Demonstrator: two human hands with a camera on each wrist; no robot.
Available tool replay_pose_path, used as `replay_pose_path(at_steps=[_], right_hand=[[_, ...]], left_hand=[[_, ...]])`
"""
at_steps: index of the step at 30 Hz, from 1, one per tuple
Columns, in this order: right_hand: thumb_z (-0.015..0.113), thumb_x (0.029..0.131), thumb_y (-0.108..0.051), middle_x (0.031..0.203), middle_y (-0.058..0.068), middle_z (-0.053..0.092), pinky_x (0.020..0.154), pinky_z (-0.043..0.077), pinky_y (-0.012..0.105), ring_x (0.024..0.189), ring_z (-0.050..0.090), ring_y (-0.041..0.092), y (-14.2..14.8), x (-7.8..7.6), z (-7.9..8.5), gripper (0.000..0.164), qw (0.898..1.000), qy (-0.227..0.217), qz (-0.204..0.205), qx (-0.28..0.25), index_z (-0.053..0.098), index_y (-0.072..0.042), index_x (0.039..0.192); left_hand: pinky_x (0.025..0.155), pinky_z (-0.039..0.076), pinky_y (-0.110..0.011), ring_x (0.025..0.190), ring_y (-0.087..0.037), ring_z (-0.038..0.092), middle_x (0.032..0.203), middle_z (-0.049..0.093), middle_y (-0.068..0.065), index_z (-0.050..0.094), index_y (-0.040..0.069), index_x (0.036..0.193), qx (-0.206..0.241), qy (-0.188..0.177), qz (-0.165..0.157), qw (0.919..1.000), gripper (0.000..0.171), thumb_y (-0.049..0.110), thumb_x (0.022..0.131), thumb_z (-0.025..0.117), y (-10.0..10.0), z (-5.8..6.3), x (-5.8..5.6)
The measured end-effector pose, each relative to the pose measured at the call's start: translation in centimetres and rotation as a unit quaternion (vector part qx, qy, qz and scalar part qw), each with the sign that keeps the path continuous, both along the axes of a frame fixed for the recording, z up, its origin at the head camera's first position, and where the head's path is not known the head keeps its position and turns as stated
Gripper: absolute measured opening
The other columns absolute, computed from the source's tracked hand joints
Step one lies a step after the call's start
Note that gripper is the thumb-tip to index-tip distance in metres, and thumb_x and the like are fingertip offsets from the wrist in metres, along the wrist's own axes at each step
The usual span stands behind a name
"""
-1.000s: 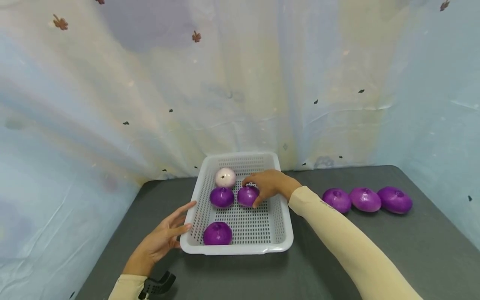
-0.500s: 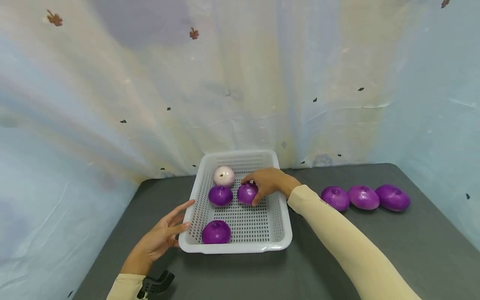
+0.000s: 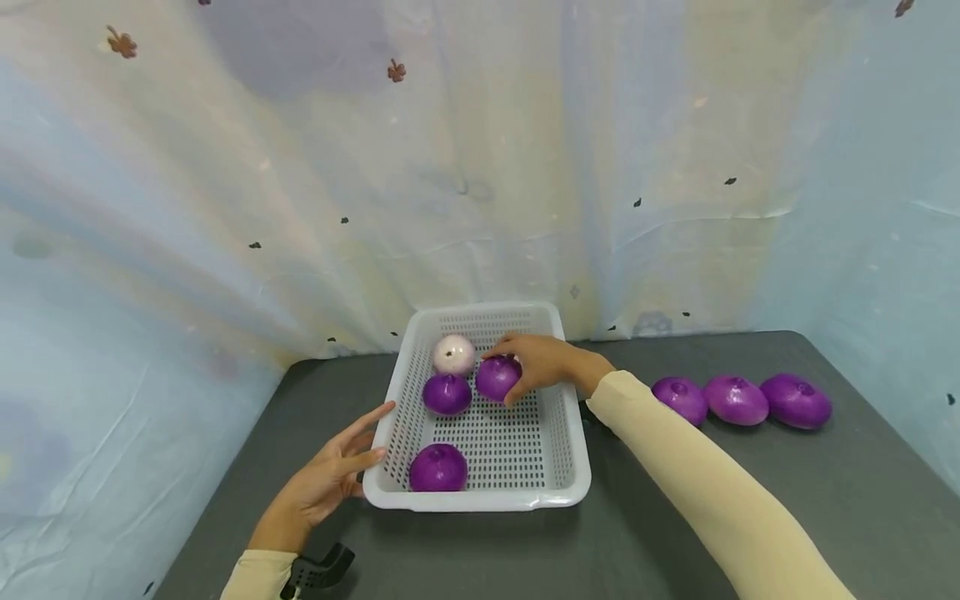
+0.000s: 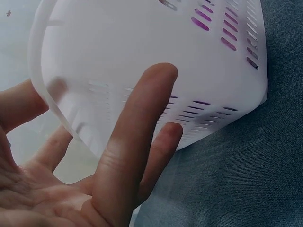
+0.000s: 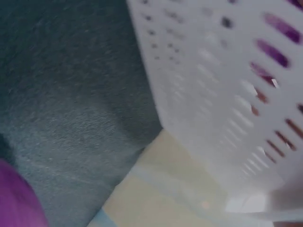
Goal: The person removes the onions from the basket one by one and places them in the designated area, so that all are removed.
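A white slotted plastic basket stands on the dark table. My right hand reaches over its right side, thumb and fingers curled round a purple onion. Left of that onion sit another purple onion and a pale, whitish onion. One more purple onion lies in the near left corner. My left hand is at the basket's left side, fingers spread and fairly straight, fingertips at the rim. In the left wrist view, fingers lie along the basket's outer wall.
On the right of the table, 3 purple onions lie in a row. A patterned curtain hangs behind the table and along its sides. A black strap is on the left wrist.
The onion in my right hand has shifted slightly towards the back of the basket, with the hand. My left hand keeps its place at the rim.
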State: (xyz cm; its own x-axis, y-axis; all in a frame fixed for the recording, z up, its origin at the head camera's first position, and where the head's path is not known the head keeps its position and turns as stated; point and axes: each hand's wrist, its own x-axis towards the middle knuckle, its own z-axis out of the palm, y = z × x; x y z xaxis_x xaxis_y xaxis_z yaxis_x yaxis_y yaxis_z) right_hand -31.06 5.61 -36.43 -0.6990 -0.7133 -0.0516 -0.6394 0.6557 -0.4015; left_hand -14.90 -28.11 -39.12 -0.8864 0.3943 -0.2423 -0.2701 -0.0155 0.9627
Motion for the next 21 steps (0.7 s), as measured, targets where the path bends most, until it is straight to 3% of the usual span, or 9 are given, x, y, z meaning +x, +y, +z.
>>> replay_pose_path(at_steps=[6, 14, 21], right_hand=[[0.085, 0.068, -0.041, 0.14, -0.001, 0.052, 0.1, 0.046, 0.036, 0.124, 0.051, 0.018, 0.3, 0.5, 1.2, 0.084, 0.997, 0.004, 0.029, -0.065, 0.048, -0.017, 0.14], [0.083, 0.068, -0.047, 0.138, -0.004, 0.053, 0.096, 0.048, 0.035, 0.123, 0.048, 0.016, 1.6, 2.7, 3.6, 0.082, 0.993, 0.05, 0.049, -0.097, 0.05, -0.021, 0.138], [0.079, 0.069, -0.056, 0.137, -0.006, 0.053, 0.096, 0.047, 0.037, 0.124, 0.046, 0.016, 3.0, 4.6, 4.7, 0.083, 0.988, 0.095, 0.069, -0.1, 0.049, -0.021, 0.138]], left_hand=[[0.071, 0.057, -0.043, 0.115, -0.031, 0.06, 0.146, 0.035, -0.011, 0.02, 0.036, 0.151, 0.003, -0.004, -0.002, 1.0, 0.067, 0.011, 0.098, 0.052, -0.1, -0.1, 0.0], [0.074, 0.057, -0.046, 0.115, -0.03, 0.06, 0.15, 0.029, -0.015, 0.021, 0.037, 0.151, -0.004, -0.01, 0.008, 0.9999, 0.067, 0.013, 0.097, 0.053, -0.1, -0.1, 0.0], [0.075, 0.056, -0.05, 0.114, -0.029, 0.06, 0.145, 0.038, -0.01, 0.022, 0.037, 0.151, -0.011, -0.005, 0.013, 0.9998, 0.066, 0.012, 0.098, 0.052, -0.2, 0.2, -0.2]])
